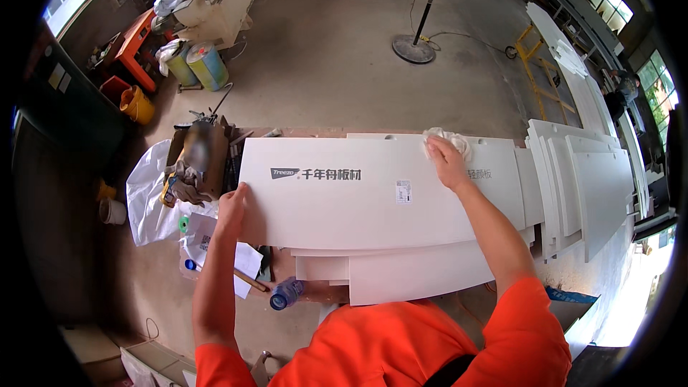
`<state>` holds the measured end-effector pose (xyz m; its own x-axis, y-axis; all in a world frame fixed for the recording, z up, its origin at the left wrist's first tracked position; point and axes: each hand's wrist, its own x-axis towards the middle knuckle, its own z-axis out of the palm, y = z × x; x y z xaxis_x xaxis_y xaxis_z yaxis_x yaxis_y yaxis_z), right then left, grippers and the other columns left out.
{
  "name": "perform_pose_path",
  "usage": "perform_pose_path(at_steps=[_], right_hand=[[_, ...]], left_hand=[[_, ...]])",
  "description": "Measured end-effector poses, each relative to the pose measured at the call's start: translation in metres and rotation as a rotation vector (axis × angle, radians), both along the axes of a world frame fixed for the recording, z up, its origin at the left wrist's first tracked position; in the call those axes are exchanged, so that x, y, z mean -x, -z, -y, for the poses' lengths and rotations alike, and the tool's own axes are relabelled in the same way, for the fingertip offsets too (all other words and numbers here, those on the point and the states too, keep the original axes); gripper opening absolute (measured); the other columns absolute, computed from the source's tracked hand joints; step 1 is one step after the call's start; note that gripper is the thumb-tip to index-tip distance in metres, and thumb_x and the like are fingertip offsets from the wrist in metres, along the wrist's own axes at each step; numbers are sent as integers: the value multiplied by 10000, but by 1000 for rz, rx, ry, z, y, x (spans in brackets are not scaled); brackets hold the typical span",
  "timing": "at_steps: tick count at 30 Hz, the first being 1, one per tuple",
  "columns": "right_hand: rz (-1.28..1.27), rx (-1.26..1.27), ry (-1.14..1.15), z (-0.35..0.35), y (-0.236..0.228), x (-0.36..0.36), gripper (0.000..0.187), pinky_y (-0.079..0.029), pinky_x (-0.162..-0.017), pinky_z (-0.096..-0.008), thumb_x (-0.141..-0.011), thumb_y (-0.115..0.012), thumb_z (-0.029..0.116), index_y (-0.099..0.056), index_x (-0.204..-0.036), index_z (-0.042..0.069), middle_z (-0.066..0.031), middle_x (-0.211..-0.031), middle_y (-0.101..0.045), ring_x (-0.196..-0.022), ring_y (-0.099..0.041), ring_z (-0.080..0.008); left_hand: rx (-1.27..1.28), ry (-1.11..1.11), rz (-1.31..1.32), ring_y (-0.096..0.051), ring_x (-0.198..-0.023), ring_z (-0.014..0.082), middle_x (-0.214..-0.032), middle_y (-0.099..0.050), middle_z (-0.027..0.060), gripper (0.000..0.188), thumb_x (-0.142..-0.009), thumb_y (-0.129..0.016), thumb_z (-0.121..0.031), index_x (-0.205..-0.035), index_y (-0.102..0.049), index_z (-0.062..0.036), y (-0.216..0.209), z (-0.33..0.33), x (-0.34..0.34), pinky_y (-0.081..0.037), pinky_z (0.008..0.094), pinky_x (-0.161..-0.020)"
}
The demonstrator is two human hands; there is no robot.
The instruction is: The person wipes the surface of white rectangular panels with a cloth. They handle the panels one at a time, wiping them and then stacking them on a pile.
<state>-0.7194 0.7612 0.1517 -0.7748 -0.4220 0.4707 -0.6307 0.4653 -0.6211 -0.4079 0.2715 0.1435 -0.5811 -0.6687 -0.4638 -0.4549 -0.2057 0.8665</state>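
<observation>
Both hands rest on a large white board (337, 201) that lies flat on top of a stack of similar boards on the counter (315, 290). The left hand (231, 208) presses flat, fingers together, on the board's left edge. The right hand (446, 161) is closed on a crumpled white cloth (448, 138), holding it against the board near the far edge. More white panels (580, 186) lie fanned out to the right. Just left of the board sit a cardboard box (204, 158) and a white plastic bag (147, 201). A blue-capped plastic bottle (285, 294) lies at the counter's near edge, beside a wooden-handled tool (251, 281) on papers.
</observation>
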Motion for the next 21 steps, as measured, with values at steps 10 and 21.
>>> perform_pose_path(at_steps=[10,21], right_hand=[[23,-637,-283,126,-32,-27,607,-224,-1270,-480,-1060,-502,424,-462,-1546,62,-148,-1603,-457,-1530,-353,-322],[-86,-672,-680,416,-21,-247,853,-54,-1318,-462,-1069,-349,621,-315,-1626,-24,-197,-1730,-243,-1624,-159,-324]], left_hand=[[-333,169,-223,-672,-1200,250,-1449,-609,133,740,-1088,-441,-571,-1616,-397,-54,-61,-52,-95,-583,397,-938],[-773,-103,-480,-658,-1244,349,-1410,-615,274,1087,-971,-329,-843,-1566,-362,66,-36,-30,-105,-545,491,-1033]])
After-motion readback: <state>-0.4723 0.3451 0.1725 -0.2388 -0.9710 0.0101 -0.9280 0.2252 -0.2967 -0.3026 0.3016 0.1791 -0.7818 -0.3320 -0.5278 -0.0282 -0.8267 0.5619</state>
